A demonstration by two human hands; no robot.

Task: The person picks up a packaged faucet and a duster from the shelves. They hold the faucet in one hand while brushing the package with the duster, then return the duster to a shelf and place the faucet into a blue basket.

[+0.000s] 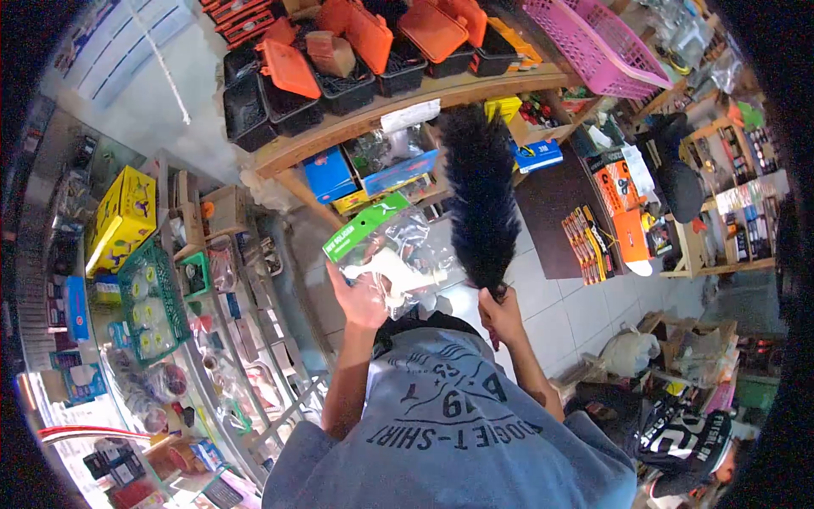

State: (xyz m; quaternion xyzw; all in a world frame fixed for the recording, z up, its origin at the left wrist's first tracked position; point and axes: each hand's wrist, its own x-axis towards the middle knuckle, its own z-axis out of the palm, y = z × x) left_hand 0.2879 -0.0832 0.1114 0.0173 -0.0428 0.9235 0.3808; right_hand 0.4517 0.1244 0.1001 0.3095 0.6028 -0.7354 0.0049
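My left hand (pixel 360 297) grips a clear plastic packet (pixel 410 231) with a green header card (pixel 365 227). Inside the packet is a white plastic part (pixel 392 276) with a curved, branching shape; its exact kind does not show. My right hand (pixel 502 316) is closed round the lower end of a fluffy black duster (pixel 481 195). The duster stands upright in front of me, its bushy top overlapping the shelf edge in this view. Packet and duster are side by side, in front of my grey T-shirt.
Ahead, a wooden shelf (pixel 339 136) carries black bins with orange lids (pixel 360 38). A pink basket (pixel 598 47) sits at upper right. Left are a yellow box (pixel 125 216), a green crate (pixel 151 305) and glass cases. A black garment with white lettering (pixel 687 433) is at lower right.
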